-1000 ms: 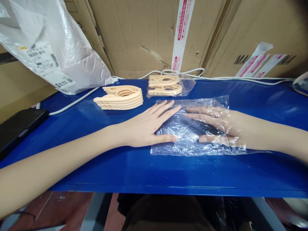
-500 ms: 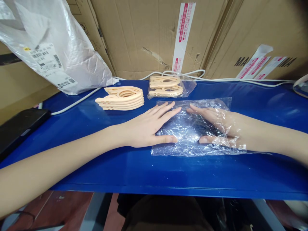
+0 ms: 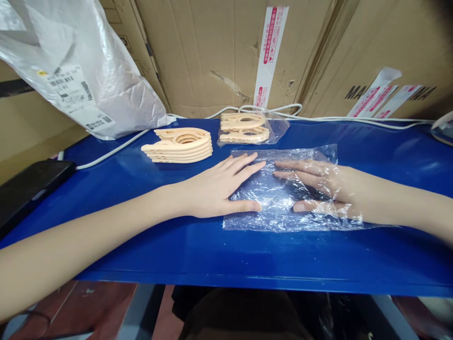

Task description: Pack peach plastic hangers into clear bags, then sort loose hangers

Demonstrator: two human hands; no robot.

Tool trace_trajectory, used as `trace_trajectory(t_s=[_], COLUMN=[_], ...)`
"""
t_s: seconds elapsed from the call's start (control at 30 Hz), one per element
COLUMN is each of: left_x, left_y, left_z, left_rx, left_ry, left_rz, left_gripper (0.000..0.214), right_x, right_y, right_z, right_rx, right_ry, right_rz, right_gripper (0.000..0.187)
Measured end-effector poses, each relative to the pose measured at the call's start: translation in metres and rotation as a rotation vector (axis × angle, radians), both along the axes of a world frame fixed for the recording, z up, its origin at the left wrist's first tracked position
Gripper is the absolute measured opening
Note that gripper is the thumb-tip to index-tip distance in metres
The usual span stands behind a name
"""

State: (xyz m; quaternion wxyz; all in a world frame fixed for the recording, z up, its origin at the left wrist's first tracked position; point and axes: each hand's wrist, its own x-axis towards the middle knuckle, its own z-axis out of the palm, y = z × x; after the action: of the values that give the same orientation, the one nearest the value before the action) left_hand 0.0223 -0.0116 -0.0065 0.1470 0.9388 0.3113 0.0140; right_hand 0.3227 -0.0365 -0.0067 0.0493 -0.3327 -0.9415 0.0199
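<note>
Tall brown cardboard boxes [image 3: 219, 56] stand along the back of the glossy blue tabletop [image 3: 226, 259]. A large white plastic mailing bag [image 3: 120, 104] with a printed label leans at the far left. A flat, crinkled, clear plastic bag [image 3: 260, 223] lies near the middle, under and around the hands. The left hand [image 3: 212, 189] rests palm down at its left side, fingers spread and thumb apart, gripping nothing. The right hand [image 3: 329, 189] has film over its fingers, which are extended, thumb apart, likewise unclenched. A black phone-like slab [image 3: 33, 191] lies left; beyond the left hand sit a stack of cream plastic hangers [image 3: 180, 153] and a clear-wrapped hanger packet [image 3: 244, 127].
</note>
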Motion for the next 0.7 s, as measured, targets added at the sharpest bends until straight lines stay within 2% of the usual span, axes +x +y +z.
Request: trace_trajectory(t_s=[0.7], left_x=[-0.0006], left_y=[0.0018], left_z=[-0.0007], left_rx=[-0.008], left_ry=[-0.011], left_rz=[0.005], left_gripper=[0.093], right_x=[-0.0033], right_y=[-0.0012], right_z=[0.0026], right_rx=[-0.019], right_ry=[0.011], right_rz=[-0.003], right_gripper=[0.067])
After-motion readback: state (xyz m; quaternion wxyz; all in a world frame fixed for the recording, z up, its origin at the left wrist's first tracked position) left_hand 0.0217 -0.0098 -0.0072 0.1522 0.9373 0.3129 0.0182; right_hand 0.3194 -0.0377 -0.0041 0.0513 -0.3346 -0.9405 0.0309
